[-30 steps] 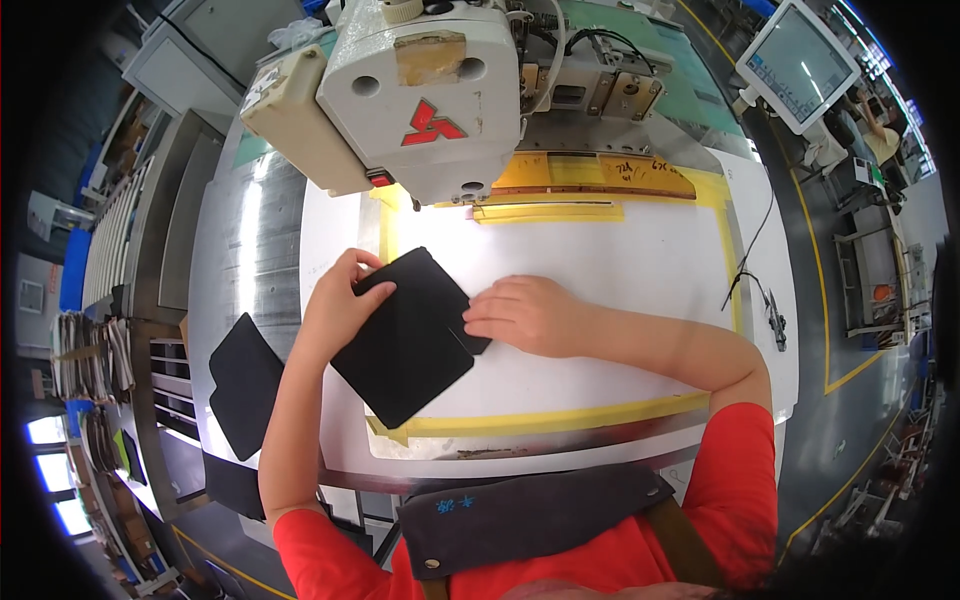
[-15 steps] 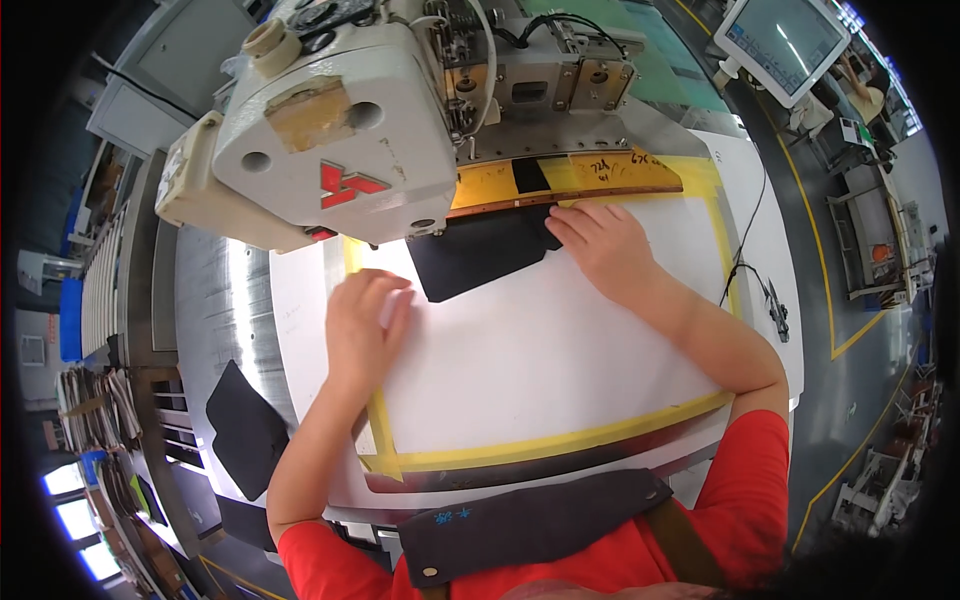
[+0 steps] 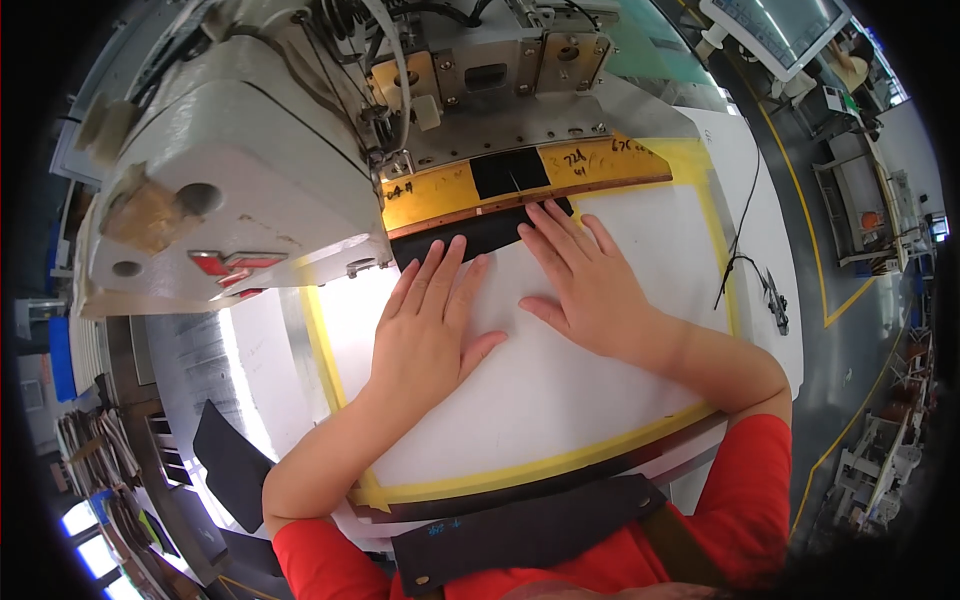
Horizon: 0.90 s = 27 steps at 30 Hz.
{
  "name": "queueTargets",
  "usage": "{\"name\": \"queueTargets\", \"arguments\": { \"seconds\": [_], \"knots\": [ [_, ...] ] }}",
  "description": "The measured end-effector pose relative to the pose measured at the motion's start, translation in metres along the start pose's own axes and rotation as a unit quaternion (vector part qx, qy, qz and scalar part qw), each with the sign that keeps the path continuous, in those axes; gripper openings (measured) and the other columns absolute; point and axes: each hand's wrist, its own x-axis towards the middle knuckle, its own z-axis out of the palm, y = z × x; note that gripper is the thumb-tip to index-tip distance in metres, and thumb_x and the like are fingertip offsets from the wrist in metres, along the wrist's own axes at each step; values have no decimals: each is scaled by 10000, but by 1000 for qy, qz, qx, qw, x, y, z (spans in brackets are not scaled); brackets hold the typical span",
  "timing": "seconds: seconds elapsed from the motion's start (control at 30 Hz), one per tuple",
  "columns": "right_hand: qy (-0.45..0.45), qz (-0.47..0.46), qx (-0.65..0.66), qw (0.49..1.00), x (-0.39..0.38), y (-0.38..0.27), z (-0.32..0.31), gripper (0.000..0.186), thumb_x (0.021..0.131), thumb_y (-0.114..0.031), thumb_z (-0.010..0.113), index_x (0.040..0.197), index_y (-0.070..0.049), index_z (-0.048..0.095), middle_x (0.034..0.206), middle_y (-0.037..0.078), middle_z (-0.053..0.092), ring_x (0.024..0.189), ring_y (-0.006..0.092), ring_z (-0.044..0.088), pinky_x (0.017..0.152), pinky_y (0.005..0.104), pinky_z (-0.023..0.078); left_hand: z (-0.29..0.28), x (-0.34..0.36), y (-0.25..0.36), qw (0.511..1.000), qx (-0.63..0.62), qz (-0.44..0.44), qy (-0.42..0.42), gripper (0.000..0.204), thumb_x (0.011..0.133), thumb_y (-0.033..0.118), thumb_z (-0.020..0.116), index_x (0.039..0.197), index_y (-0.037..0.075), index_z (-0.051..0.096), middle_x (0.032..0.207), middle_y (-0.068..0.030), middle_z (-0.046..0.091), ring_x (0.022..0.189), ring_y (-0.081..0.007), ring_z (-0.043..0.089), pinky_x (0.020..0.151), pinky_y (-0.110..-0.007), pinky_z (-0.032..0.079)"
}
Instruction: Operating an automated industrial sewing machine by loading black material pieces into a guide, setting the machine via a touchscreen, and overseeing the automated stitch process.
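Observation:
A piece of black fabric [image 3: 478, 236] lies partly beneath the yellow template [image 3: 425, 204] of a sewing machine; only its near strip shows along the template's brown edge. My left hand [image 3: 425, 345] lies flat, its fingertips on the strip's near edge. Farther right, my right hand [image 3: 595, 295] is also open, palm down, with its longer fingertips at the template's edge over the fabric's right end. Neither hand grips anything. A darker patch [image 3: 510, 173] crosses the template's middle.
The white machine head [image 3: 240, 180] stands close by on the left. Yellow tape [image 3: 325, 355] frames the white work surface. Another black piece [image 3: 230, 465] lies at the lower left. Small dark snips [image 3: 776, 303] with a cord rest at the right, and a screen [image 3: 780, 30] stands at the far right.
The machine head has shifted left in view. The fabric has slid farther under the template, leaving a narrower strip. My left hand has moved right and opened onto it; my right hand has flattened out.

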Motion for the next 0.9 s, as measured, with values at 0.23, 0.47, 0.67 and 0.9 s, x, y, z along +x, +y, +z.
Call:
{"name": "queueTargets", "arguments": {
  "seconds": [0.23,0.47,0.67,0.9],
  "knots": [
    [1,-4,34,999,9,-2,0,730,883,-394,611,1416,28,344,1485,210,338,1393,364,311,1127,519,202,0,6,-19,1000,-4,-23,5,743,810,475,675,1383,55,460,1394,-201,468,1292,-346,458,1075,-448,365],
    [-27,5,28,999,2,5,-9,696,894,-383,595,1412,17,356,1471,199,370,1394,347,320,1145,513,165,0,0,-19,1000,11,-24,12,703,810,436,684,1367,59,482,1379,-187,484,1264,-354,483,1029,-444,408],
    [-16,-2,31,999,2,4,-6,686,898,-402,589,1397,16,374,1474,197,368,1399,353,310,1143,523,164,-1,5,-20,999,-19,-23,16,653,813,405,690,1337,60,510,1382,-191,481,1255,-365,489,1037,-450,400],
    [-15,-7,26,1000,-2,2,-6,675,900,-413,586,1383,18,396,1472,200,370,1390,361,326,1134,531,178,-1,3,-20,1000,-6,-2,12,626,815,382,693,1327,69,516,1394,-183,473,1274,-366,469,1053,-466,376]
  ]
}}
